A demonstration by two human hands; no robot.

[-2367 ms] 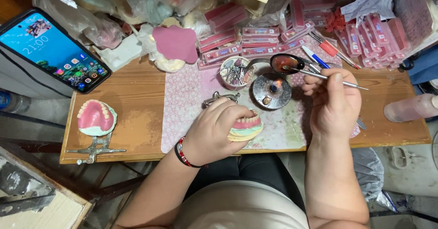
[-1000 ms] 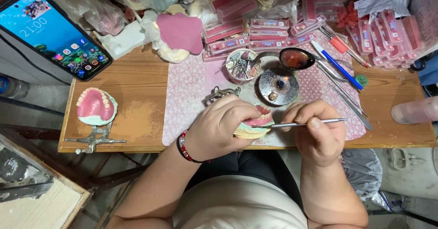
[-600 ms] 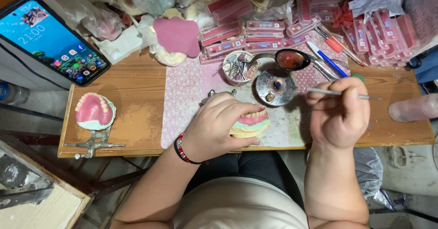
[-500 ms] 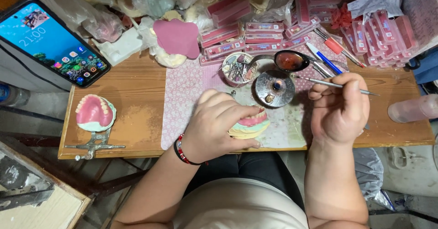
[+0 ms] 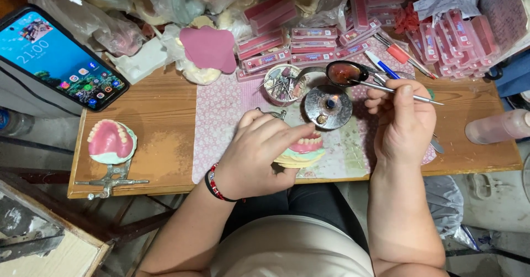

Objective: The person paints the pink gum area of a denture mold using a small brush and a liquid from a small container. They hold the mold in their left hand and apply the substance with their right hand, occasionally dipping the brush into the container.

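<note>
My left hand (image 5: 259, 155) grips a denture model (image 5: 303, 150) with pink gums and white teeth on a pale base, resting on the patterned mat (image 5: 221, 122). My right hand (image 5: 403, 122) holds a thin metal tool (image 5: 406, 94) like a pen. The tool's tip reaches left to a dark spoon (image 5: 345, 73) holding reddish wax. A small round metal burner (image 5: 328, 106) with a tiny flame sits between my two hands.
A second denture model on a metal articulator (image 5: 109, 144) stands at the table's left. A smartphone (image 5: 58, 62) leans at the far left. A cup of small tools (image 5: 281, 84), several pink tooth boxes (image 5: 314, 40), pens (image 5: 386, 51) and a pink bottle (image 5: 497, 125) crowd the back and right.
My right hand lifted the tool from the denture teeth and carried it up and right to the spoon of wax. My left hand kept holding the denture model.
</note>
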